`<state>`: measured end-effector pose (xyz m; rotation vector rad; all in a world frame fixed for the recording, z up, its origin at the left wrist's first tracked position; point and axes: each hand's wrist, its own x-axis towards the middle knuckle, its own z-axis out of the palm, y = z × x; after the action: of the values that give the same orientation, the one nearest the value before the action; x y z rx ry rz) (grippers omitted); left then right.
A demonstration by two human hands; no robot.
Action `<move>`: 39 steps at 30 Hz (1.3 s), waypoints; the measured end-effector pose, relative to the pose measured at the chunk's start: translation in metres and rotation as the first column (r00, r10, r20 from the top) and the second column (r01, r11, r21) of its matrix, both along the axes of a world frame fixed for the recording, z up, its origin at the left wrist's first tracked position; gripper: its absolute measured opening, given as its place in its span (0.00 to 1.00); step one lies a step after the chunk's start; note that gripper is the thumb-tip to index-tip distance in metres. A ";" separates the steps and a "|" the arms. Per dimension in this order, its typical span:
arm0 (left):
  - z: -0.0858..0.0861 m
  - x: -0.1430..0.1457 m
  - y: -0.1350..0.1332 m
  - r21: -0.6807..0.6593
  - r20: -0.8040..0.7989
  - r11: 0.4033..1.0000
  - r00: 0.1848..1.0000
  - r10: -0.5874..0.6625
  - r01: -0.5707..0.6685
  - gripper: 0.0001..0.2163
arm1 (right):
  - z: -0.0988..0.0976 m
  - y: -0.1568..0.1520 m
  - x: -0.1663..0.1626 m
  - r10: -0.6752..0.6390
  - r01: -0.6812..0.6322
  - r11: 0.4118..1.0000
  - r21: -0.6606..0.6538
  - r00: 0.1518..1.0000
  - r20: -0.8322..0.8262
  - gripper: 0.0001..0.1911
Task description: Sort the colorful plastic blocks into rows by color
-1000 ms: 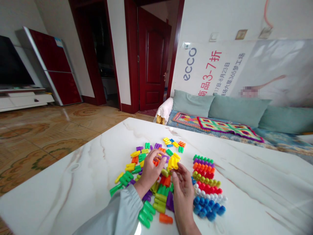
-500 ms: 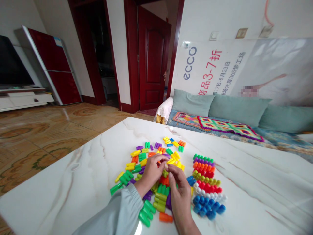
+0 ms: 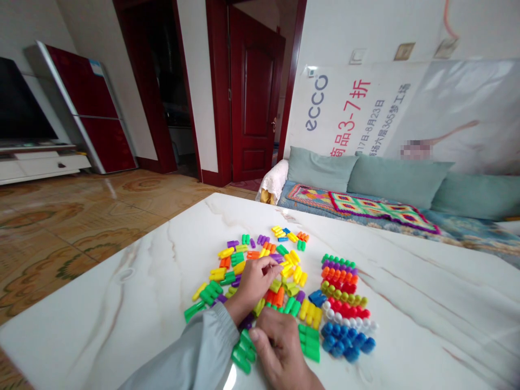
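Note:
A heap of loose plastic peg blocks [image 3: 260, 281] in yellow, green, orange and purple lies on the white marble table [image 3: 406, 325]. To its right sits a joined panel of peg rows [image 3: 343, 303] in green, purple, orange, red, white and blue. My left hand [image 3: 252, 284], in a grey sleeve, rests on the heap with its fingertips pinched together near a purple piece [image 3: 278, 258]. My right hand [image 3: 278, 346] is curled knuckles-up over the heap's near edge, beside green blocks [image 3: 242, 355]. What either hand holds is hidden.
The table's left edge drops to a patterned tile floor [image 3: 81, 216]. Beyond the far edge stand a sofa with teal cushions [image 3: 365, 184] and a colourful mat, a red door [image 3: 254, 97], a printed banner and a television [image 3: 20, 108] at far left.
My right hand has let go of the yellow cluster it held up and drawn back toward me to the heap's near edge. The yellow pieces now lie in the heap. My left hand barely moved.

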<state>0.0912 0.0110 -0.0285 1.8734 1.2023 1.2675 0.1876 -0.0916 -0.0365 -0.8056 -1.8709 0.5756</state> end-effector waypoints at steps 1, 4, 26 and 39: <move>0.000 0.000 -0.001 0.009 -0.010 1.000 1.000 0.005 -0.005 0.09 | -0.001 -0.001 -0.003 0.042 -0.041 0.999 -0.011 0.998 0.037 0.24; 0.001 0.000 -0.002 0.033 -0.028 0.999 1.000 0.002 -0.001 0.11 | -0.001 -0.002 -0.011 0.132 -0.121 0.988 -0.096 0.984 0.123 0.30; 0.034 0.015 0.001 -0.079 -0.746 0.833 0.522 -0.413 0.547 0.16 | -0.016 -0.009 -0.024 0.108 -0.157 0.982 0.106 0.922 0.371 0.33; 0.054 -0.016 -0.003 0.007 -0.745 0.894 0.598 -0.295 0.449 0.11 | -0.016 -0.008 -0.025 0.113 -0.162 0.982 0.096 0.917 0.383 0.31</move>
<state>0.0749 0.0084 0.0250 2.7461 0.9432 0.3751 0.1629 -0.0997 -0.0524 -0.7415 -2.3077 0.4015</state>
